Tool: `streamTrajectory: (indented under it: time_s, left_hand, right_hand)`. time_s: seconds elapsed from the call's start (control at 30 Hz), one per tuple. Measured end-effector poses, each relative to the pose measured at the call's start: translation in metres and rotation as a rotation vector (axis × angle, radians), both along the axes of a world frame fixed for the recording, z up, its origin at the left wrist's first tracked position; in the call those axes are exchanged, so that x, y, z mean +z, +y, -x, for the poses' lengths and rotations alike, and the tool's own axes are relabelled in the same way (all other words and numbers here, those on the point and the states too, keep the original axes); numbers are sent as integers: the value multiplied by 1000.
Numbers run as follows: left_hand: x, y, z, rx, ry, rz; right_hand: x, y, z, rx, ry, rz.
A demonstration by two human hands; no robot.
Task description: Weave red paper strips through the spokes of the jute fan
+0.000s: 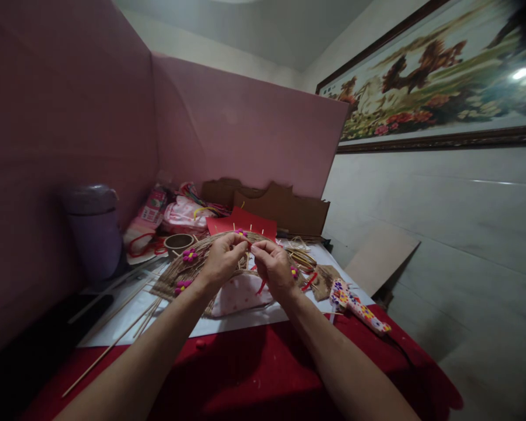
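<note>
Both my hands meet over a woven straw arch (182, 272) decorated with small pink flowers (189, 255). My left hand (221, 257) is closed in a pinch at the top of the arch. My right hand (272, 266) is also pinched, fingertips against the left hand's, with a thin red strip (262, 286) hanging below it. What sits between the fingertips is too small to make out. A pale pink spotted piece (241, 293) lies under my hands. Thin sticks stand up from a red card (241, 222) behind.
A flower-patterned glue gun (359, 307) lies right on the red tablecloth (254, 362). Long thin sticks (109, 345) lie at the left. A lilac lidded container (94, 228), a small brown cup (178, 241), packets and brown cardboard (284, 207) stand at the back, before pink partitions.
</note>
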State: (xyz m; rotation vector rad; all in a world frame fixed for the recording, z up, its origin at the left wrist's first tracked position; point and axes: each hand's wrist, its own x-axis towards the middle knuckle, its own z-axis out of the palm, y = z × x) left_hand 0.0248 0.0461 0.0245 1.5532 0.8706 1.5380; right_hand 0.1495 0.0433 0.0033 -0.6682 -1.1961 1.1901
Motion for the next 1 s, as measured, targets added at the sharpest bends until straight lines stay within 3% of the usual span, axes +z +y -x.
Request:
streamTrajectory:
  time_s: [0.27,0.5,1.0]
  left_hand:
    - [0,-2,-1,-98,-68,52]
    - [1,-1,-1,21,-19,36]
    - [1,-2,-2,24,-21,17]
  right_hand:
    - [-1,2,0,-27,1,-6]
    - [-1,0,0,-22,-4,-15]
    - [-1,-1,0,57,48,27]
